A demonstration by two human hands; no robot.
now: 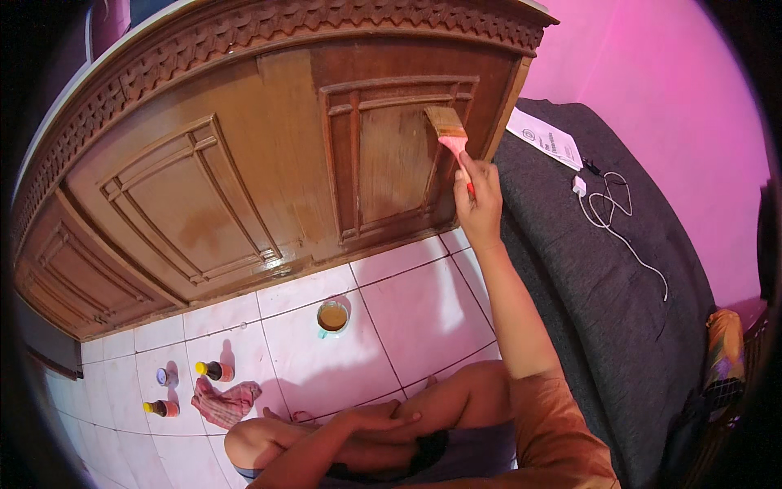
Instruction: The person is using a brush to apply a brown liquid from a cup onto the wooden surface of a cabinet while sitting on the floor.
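Observation:
My right hand (pixel 481 200) is closed around the red and pink handle of a flat paintbrush (pixel 445 126). The brush's bristles touch the upper right part of a framed panel (pixel 391 167) on a carved brown wooden cabinet (pixel 281 106). Inside its frame, that panel looks paler and duller than the wood around it. My left hand (pixel 381 417) rests across my crossed legs, fingers stretched out and holding nothing. On the tiles between me and the cabinet stands a light teal mug (pixel 323 332) with brown liquid in it.
Left on the tiled floor (pixel 309 371) are two small dark bottles with yellow caps (pixel 213 371), a small round container (pixel 162 376) and a crumpled reddish cloth (pixel 224 403). A dark grey cushioned seat (pixel 595 269) on the right bears printed papers (pixel 547 140) and a white charger cable (pixel 607 224).

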